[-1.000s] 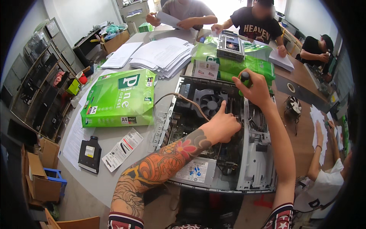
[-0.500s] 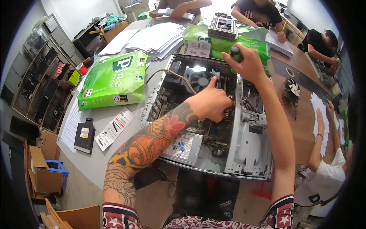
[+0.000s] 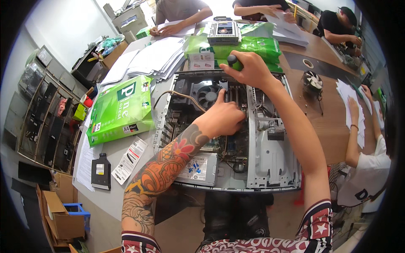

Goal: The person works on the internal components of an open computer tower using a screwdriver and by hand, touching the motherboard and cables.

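An opened computer case (image 3: 274, 168) lies in front of me, with a black cooling fan (image 3: 206, 96) near its back, a brown cable (image 3: 173, 92) over its left side and small blue bits on the silver power supply (image 3: 202, 173). My right hand (image 3: 253, 71) grips a green-and-black screwdriver handle (image 3: 234, 62) above the case's back part; its tip is hidden. My left hand (image 3: 223, 118), on the tattooed arm, rests inside the case with its index finger pressing at the fan's right edge and the other fingers curled; whatever they touch is hidden.
Green paper packs (image 3: 118, 109) and paper stacks (image 3: 149, 59) surround the case, beside a black drive (image 3: 100, 173). A metal unit (image 3: 223, 36) sits on packs behind. A loose fan (image 3: 312, 82) lies right. Several people (image 3: 337, 29) work around the table (image 3: 303, 126).
The camera view has shifted. My right hand with the screwdriver has moved left toward the fan relative to the case. My left index finger stays at the fan's right edge.
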Available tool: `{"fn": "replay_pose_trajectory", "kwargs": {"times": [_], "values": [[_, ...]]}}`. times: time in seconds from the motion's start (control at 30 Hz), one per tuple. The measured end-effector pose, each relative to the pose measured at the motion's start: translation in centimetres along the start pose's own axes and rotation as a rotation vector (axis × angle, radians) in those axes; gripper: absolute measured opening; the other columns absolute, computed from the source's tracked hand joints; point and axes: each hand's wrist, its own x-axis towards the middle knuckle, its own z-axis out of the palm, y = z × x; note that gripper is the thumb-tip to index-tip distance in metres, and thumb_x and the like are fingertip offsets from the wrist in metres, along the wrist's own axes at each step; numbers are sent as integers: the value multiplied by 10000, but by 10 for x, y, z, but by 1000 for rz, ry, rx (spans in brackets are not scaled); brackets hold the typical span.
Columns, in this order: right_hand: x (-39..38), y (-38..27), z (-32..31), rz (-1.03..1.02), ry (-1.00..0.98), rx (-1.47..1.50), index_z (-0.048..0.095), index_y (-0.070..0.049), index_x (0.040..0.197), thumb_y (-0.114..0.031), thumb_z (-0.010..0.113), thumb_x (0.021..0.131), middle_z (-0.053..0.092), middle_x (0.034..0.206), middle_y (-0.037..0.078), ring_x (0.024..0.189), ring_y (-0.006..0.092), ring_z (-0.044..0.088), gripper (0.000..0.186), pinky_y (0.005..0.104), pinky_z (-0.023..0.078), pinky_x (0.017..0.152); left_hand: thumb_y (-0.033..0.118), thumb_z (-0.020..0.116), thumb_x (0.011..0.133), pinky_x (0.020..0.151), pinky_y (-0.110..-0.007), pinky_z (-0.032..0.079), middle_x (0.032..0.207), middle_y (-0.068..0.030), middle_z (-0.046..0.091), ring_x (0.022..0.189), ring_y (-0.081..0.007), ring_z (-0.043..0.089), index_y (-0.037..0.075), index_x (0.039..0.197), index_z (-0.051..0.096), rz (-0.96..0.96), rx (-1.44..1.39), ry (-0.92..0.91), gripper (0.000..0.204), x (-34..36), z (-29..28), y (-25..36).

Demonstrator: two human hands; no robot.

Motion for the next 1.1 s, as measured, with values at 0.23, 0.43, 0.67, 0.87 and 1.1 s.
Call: {"fn": "replay_pose_trajectory", "kwargs": {"times": [0.23, 0.43, 0.67, 0.87, 1.1], "values": [[-1, 4, -1, 20, -17, -37, 672, -5, 875, -445, 712, 861, 690, 738, 196, 718, 401, 684, 442, 451, 546, 668, 242, 692, 853, 1132, -676, 205, 878, -87, 693, 1024, -262, 662, 87, 942, 723, -6, -39, -40, 181, -3, -4, 0], [1, 1, 1, 33, -67, -29, 658, -14, 855, -470, 688, 867, 688, 737, 197, 723, 401, 686, 458, 469, 543, 682, 250, 700, 850, 1152, -655, 187, 939, -71, 713, 1034, -245, 659, 101, 990, 737, -25, -47, -56, 208, -4, -8, 0], [2, 1, 1, 34, -84, -41, 652, -13, 869, -467, 685, 871, 693, 763, 202, 757, 406, 684, 455, 480, 537, 700, 259, 697, 846, 1146, -639, 195, 930, -66, 718, 1027, -230, 660, 108, 970, 744, -26, -67, -41, 200, -3, -6, -3], [2, 2, 5, 8, -24, -22, 669, 3, 876, -420, 734, 867, 683, 732, 195, 710, 408, 673, 428, 450, 531, 657, 263, 683, 846, 1117, -666, 206, 894, -65, 714, 1017, -238, 660, 112, 931, 746, -13, -61, -10, 184, -4, 2, -6], [-1, 12, -10, 71, 61, -51, 633, 3, 835, -413, 748, 862, 627, 675, 189, 650, 390, 631, 432, 437, 497, 625, 267, 721, 817, 1101, -687, 209, 840, -76, 694, 973, -259, 670, 96, 905, 735, 6, -62, -78, 193, 3, -6, -6]]}}
